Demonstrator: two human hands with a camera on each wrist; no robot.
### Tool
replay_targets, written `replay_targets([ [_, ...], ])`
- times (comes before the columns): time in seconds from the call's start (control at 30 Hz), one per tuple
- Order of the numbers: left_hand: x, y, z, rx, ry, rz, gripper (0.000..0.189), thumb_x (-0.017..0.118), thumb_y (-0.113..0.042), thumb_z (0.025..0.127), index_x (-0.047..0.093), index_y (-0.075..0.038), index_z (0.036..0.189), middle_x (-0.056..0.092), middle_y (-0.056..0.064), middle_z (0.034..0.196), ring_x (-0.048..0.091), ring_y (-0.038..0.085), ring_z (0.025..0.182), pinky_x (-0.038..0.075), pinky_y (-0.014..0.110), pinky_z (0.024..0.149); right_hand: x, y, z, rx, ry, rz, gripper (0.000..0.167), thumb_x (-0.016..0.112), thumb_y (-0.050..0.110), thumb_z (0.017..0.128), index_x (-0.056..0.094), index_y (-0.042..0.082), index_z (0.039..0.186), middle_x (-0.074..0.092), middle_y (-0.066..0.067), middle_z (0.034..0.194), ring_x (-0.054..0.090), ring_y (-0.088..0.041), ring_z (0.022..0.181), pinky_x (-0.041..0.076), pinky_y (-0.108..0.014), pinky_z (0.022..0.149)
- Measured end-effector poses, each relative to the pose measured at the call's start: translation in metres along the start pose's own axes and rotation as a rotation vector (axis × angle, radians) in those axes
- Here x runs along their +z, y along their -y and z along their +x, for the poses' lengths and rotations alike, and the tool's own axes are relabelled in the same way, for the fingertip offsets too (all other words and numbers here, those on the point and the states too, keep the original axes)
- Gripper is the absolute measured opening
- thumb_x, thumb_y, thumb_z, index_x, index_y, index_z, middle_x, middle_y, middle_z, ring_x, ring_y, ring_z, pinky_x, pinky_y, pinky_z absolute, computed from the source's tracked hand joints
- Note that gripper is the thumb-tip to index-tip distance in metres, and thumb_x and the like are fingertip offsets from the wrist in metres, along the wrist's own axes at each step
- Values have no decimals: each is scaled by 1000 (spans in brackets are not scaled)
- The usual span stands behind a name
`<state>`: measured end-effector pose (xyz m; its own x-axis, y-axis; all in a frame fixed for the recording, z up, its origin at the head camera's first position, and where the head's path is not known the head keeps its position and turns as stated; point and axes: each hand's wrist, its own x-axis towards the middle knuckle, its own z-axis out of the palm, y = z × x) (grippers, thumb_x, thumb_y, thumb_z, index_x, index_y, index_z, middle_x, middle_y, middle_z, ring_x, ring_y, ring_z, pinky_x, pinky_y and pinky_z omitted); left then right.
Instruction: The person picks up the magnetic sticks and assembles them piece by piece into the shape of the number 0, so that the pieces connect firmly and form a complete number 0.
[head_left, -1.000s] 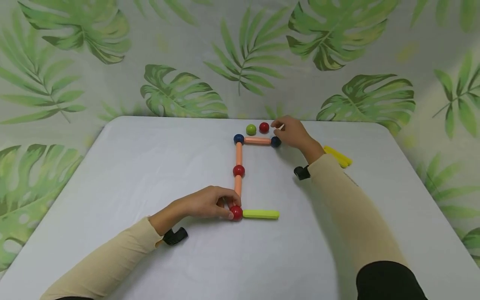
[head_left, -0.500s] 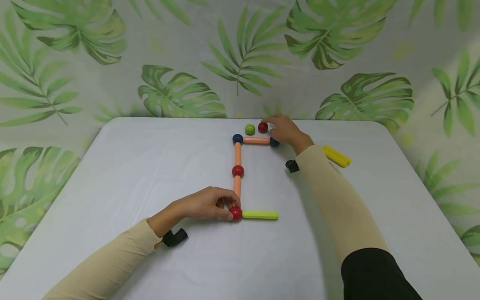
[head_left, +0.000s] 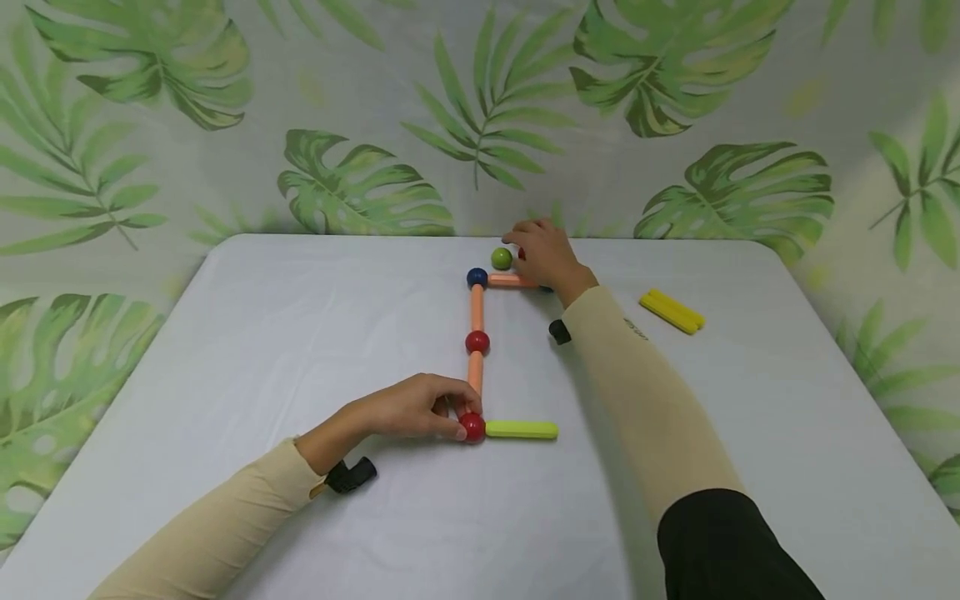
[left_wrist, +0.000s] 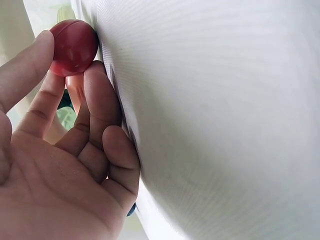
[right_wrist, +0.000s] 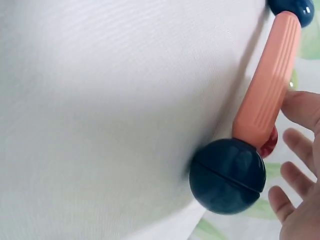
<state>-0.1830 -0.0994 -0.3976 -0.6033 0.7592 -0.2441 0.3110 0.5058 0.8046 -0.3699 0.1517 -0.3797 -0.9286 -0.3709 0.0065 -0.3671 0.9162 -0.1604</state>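
My left hand pinches a red ball between thumb and fingers; the left wrist view shows this ball close up. A lime-green rod joins it on the right. Upward from it runs a chain: an orange rod, a red ball, another orange rod and a blue ball. A third orange rod leads to a second blue ball. My right hand reaches over a loose red ball, fingers spread and lightly bent, near a green ball.
Two yellow rods lie side by side on the right of the white table. A leaf-patterned cloth hangs behind the table's far edge. The right sleeve stretches over the table's right half.
My right hand has moved left, from beside the loose red ball to over it, and now covers most of it. The left hand keeps its hold on the near red ball.
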Motion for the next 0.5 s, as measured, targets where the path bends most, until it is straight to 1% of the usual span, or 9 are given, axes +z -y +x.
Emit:
replay_targets([
  [0.07,0,0,0,-1,2,-5,26,74,-18,89,67,-19,114,64,0,98,55,11,79,46,19,69,1,1,0,3,5,-3,47,61,25,95,55,19,142,47,-10,151,32,-35,142,32,-59,113],
  [0.17,1,0,0,-4,2,-1,26,75,-18,89,67,-20,113,63,0,97,54,11,77,45,19,68,4,2,1,-4,3,-13,46,62,26,95,56,20,140,48,-9,149,33,-35,141,32,-60,111],
  [0.23,1,0,0,-4,1,3,26,74,-18,89,67,-20,113,63,-1,96,54,11,77,45,19,67,6,3,3,-9,-12,-13,44,63,25,94,59,19,138,51,-9,148,34,-35,140,33,-59,111],
  [0.4,1,1,0,1,0,4,26,74,-18,89,67,-20,114,63,-1,96,54,11,76,45,19,67,9,6,5,-12,-50,12,36,65,24,94,65,17,129,63,-7,135,40,-32,135,33,-56,112],
  [0.5,0,2,-1,7,1,1,26,74,-18,89,67,-19,114,63,0,97,54,10,77,45,19,68,9,7,6,-26,-60,14,34,66,26,94,66,17,127,67,-8,128,43,-31,132,33,-53,111],
])
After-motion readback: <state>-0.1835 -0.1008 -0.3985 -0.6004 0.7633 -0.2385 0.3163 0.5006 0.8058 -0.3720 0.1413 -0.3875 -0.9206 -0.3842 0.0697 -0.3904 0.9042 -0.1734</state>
